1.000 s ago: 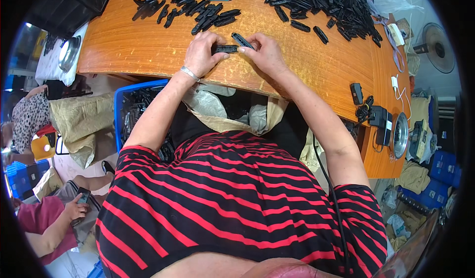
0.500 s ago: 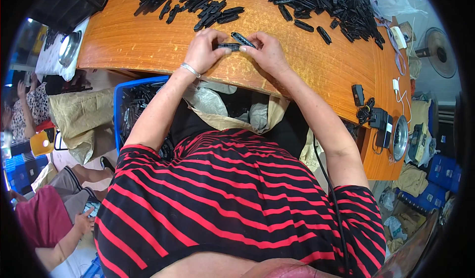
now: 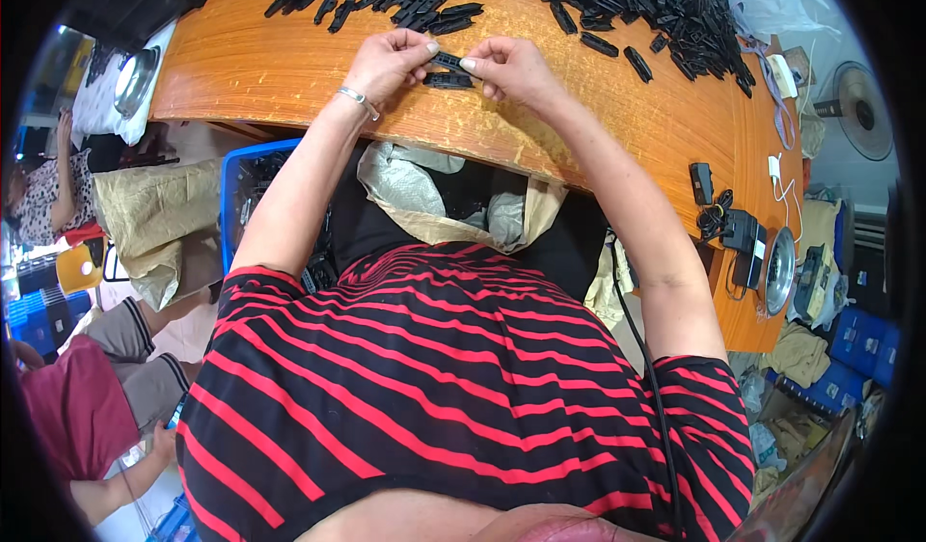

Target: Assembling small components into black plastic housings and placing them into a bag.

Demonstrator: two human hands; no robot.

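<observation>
Near the front edge of the wooden table [image 3: 289, 84], a narrow black plastic piece [image 3: 447, 60] stretches between my two hands. My left hand [image 3: 391, 67] pinches its left end between thumb and fingers. The right end is in the pinch of my right hand [image 3: 513, 69]. Just below it is a second black plastic piece [image 3: 449, 80], close to the fingertips of both hands; I cannot tell whether it rests on the table or is touched by the left fingers.
A large heap of black pieces [image 3: 627, 7] covers the far right of the table, with a smaller group [image 3: 415, 7] beyond my hands. A blue crate [image 3: 230, 209] stands below at left, a cloth sack [image 3: 400, 209] at my lap. Cables and an adapter [image 3: 743, 238] lie at right.
The right hand's piece has swung from a steep tilt to nearly level, and both hands now grip it. The other piece, formerly at my left fingertips, sits just below it. Both hands shifted slightly away.
</observation>
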